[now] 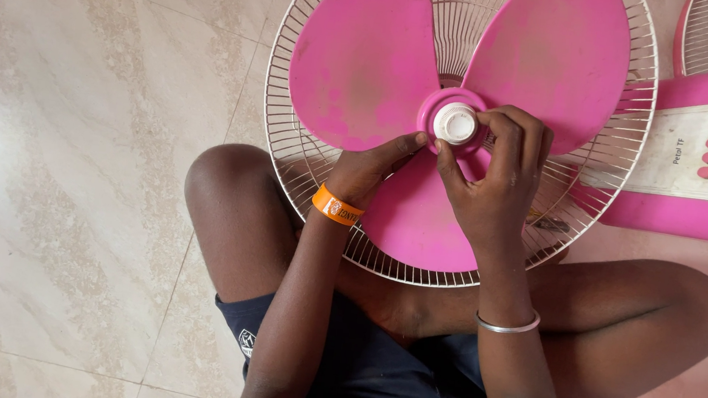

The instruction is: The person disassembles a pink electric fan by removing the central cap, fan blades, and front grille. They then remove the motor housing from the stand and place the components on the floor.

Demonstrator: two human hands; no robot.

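Pinching the white hub cap (455, 122) at the centre of the pink fan blade (366, 63), the right hand (497, 177) grips its rim. Below-left of the cap, the left hand (369, 168) presses flat fingertips against the blade. The small, rigid, smooth plastic cap is probably best held around its edge.

A beige marbled tile floor (76, 158) is seen, with grout lines crossing it. A pink fan base (699, 161) with a white button panel is laid on it at the right edge.

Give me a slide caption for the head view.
Right hand pinches the white cap on a pink fan blade; left hand steadies it.
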